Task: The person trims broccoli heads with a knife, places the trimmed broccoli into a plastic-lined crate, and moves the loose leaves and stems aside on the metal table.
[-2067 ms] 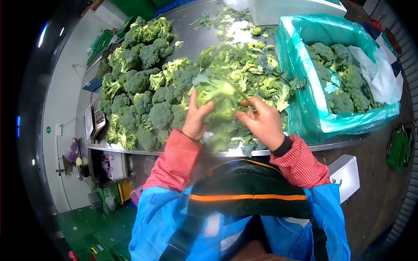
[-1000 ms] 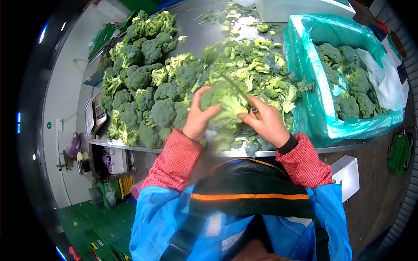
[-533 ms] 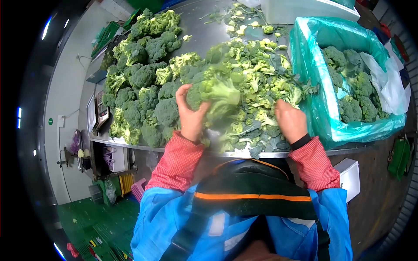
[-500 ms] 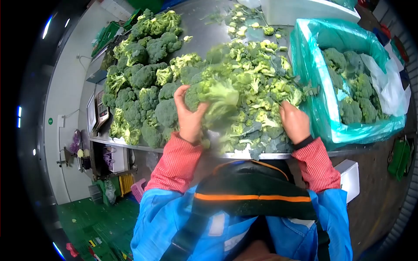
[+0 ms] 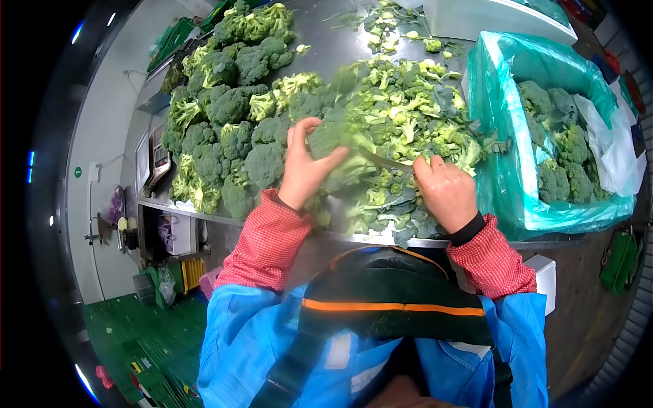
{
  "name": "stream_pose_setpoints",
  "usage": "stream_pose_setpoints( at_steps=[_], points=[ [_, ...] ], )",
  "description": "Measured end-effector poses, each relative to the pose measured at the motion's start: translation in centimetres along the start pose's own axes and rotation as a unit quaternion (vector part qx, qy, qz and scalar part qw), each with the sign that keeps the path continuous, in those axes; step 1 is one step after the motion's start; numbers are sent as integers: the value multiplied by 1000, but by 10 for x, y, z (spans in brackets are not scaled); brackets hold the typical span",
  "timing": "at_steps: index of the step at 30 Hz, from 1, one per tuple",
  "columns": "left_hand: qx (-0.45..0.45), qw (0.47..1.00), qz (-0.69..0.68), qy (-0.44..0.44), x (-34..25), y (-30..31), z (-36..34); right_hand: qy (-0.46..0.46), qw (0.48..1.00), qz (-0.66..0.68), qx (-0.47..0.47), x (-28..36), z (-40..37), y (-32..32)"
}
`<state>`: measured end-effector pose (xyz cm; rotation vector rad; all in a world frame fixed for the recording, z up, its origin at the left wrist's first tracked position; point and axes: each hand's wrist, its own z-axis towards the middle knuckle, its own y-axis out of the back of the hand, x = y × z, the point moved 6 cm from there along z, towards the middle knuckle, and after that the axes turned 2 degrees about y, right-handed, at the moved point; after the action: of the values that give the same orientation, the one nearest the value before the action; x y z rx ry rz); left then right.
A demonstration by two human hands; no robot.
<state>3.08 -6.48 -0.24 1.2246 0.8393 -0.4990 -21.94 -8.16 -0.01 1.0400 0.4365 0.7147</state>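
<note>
My left hand (image 5: 304,167) grips a broccoli head (image 5: 338,141) over the near edge of a steel table (image 5: 325,47). My right hand (image 5: 445,192) is closed on a knife (image 5: 382,162) whose thin blade points left and meets the underside of that head. Beneath and behind both hands lies a heap of cut broccoli trimmings and leaves (image 5: 408,122). A pile of whole broccoli heads (image 5: 228,122) fills the table to the left of my left hand.
A box lined with a teal plastic bag (image 5: 503,163) stands at the right and holds several broccoli heads (image 5: 558,143). A white foam box (image 5: 496,17) sits at the back. A weighing scale (image 5: 155,160) stands at the table's left end.
My right hand dropped to the trimmings at the right, then came back with the knife blade against the head. My left hand kept its hold on the broccoli and turned it.
</note>
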Motion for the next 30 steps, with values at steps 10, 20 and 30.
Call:
stream_pose_setpoints(
  at_steps=[10,20,30],
  points=[
    [-4,999,-9,46,14,39,-9,-229,945,231,28,-48,-15,-28],
    [-185,972,96,-110,20,72,22,-200,938,275,70,-14,-25,-39],
    [-135,939,221,-225,-33,18,90,-174,946,271,25,-10,-74,-21]
  ],
)
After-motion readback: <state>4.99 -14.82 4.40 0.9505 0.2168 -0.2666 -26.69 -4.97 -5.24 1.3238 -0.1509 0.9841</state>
